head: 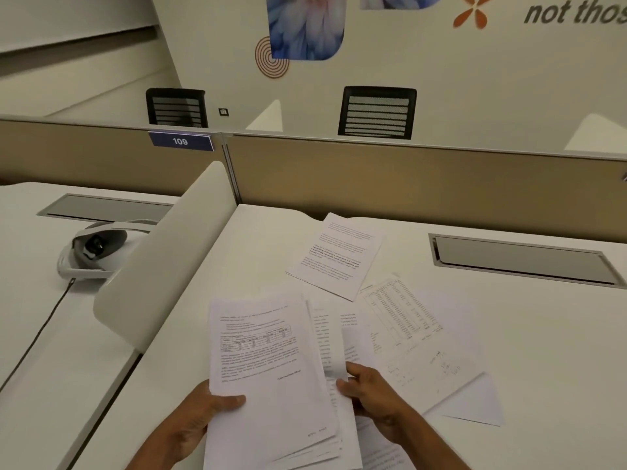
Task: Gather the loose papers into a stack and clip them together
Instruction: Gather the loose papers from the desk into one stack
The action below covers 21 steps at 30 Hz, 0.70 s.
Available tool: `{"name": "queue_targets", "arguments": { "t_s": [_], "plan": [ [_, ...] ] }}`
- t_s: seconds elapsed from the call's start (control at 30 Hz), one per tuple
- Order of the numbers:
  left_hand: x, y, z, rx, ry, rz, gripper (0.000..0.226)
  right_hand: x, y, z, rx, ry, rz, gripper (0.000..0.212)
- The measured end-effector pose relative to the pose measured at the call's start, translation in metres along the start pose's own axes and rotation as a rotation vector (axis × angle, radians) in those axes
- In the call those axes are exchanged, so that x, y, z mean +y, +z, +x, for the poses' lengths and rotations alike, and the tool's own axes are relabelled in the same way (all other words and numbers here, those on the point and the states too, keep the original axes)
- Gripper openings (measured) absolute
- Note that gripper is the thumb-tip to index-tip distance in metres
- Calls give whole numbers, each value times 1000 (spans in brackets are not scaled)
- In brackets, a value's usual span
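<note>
A bundle of printed papers [268,374] is held above the white desk [529,334] near its front edge. My left hand [200,418] grips the bundle's left edge, thumb on the top sheet. My right hand [373,391] pinches a sheet [349,347] at the bundle's right side. Loose sheets lie on the desk: a text page [336,256] further back, a page with a table of figures [407,320] to the right, and a blank sheet corner [475,401] at the near right. I see no clip.
A grey cable hatch [522,259] is set into the desk at the back right. A white rounded divider [169,256] runs along the left. On the neighbouring desk lies a white headset [95,249] with a black cable [37,337]. A tan partition [407,178] closes the back.
</note>
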<state>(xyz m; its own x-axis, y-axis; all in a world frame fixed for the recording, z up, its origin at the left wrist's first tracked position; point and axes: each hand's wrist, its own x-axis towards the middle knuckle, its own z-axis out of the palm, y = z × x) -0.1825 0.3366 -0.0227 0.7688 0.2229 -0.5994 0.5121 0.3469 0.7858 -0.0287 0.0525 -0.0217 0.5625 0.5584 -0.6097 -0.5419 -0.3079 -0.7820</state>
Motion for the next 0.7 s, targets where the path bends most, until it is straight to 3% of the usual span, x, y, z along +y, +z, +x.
{"name": "queue_targets", "arguments": {
  "t_s": [0.2, 0.5, 0.6, 0.7],
  "plan": [
    [8, 24, -1, 66, 60, 36, 65, -2, 3, -3, -25, -44, 0, 30],
    [-19, 41, 9, 15, -139, -91, 54, -10, 2, -14, -28, -64, 25, 26],
    [-27, 38, 17, 76, -144, -48, 56, -2, -6, -13, 188, -48, -75, 23],
    [-27, 28, 17, 116, -133, 54, 50, 19, -28, -15, 575, -93, -484, 26]
  ]
}}
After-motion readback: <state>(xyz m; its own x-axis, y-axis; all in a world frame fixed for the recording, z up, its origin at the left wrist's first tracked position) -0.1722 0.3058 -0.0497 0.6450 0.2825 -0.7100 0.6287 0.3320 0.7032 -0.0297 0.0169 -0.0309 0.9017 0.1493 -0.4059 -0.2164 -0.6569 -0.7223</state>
